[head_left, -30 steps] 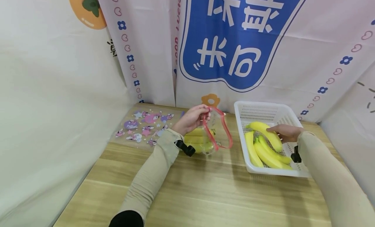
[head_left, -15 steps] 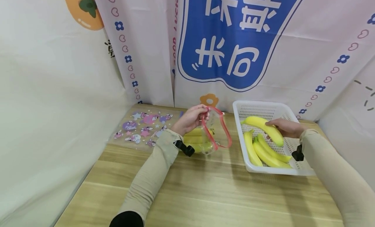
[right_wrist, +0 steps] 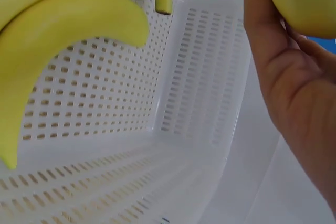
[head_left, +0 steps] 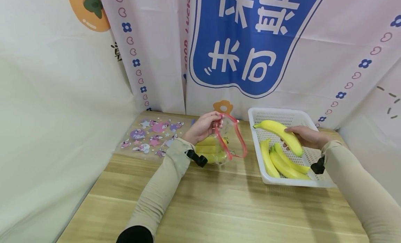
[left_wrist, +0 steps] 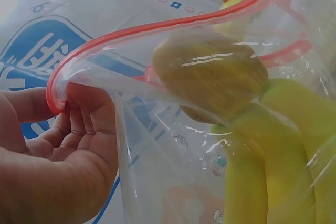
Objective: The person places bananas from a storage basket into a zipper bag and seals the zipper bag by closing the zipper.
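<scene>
My left hand (head_left: 205, 126) pinches the red-edged mouth of a clear zip bag (head_left: 242, 142), which stands open toward the right. Several yellow bananas (head_left: 206, 149) lie inside it, partly behind my wrist. A brownish oval thing (left_wrist: 212, 74) shows through the plastic in the left wrist view; its kind is unclear. My right hand (head_left: 305, 135) grips a banana (head_left: 280, 131), raised over the white perforated basket (head_left: 272, 112). Beneath it, several more bananas (head_left: 286, 166) rest on the basket's floor.
A flat bag printed with pink and purple cartoon figures (head_left: 153, 135) lies at the table's back left. The wooden table (head_left: 200, 204) meets a printed curtain (head_left: 216, 93) at its back edge. Pale cloth walls (head_left: 62, 114) close in the sides.
My right hand has lifted the banana off the others in the basket and turned it slightly, its far end shifting left. My left hand keeps its hold on the bag, nearly still.
</scene>
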The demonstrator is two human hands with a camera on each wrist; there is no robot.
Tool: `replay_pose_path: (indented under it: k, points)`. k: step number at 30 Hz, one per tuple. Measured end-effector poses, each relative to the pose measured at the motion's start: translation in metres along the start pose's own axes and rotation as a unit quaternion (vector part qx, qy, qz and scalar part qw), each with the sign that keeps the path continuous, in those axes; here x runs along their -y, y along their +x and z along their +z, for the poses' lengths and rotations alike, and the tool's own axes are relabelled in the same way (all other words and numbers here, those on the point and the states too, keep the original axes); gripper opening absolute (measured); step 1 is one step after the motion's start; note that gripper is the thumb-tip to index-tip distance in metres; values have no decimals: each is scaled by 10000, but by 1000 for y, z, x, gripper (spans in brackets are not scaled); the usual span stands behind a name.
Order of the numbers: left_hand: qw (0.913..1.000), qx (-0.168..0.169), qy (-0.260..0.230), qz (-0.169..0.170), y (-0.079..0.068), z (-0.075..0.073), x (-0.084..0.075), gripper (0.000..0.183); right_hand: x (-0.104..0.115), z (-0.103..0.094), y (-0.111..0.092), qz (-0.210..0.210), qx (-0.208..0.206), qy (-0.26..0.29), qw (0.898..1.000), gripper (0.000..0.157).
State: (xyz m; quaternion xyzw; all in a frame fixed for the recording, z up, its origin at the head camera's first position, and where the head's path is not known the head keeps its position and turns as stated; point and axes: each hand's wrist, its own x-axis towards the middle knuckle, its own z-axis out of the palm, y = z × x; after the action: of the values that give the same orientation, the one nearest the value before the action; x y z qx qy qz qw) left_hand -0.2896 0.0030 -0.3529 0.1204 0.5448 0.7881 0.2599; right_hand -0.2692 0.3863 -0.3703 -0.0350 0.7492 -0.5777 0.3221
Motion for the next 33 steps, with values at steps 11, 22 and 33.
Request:
replay_pose_path:
  k: [11,22,33]
  points:
    - [10000,-19,47,40,0,0,-1,13,14,29,3,-621,1123,253,9914,40]
    - [9999,-7,126,62,-2,1,-1,14,29,53,1,-711,1474,173,9864,48]
    - [9999,-45,110,73,-3,0,0,13,34,53,-5,-1026,1668,365,9800,42]
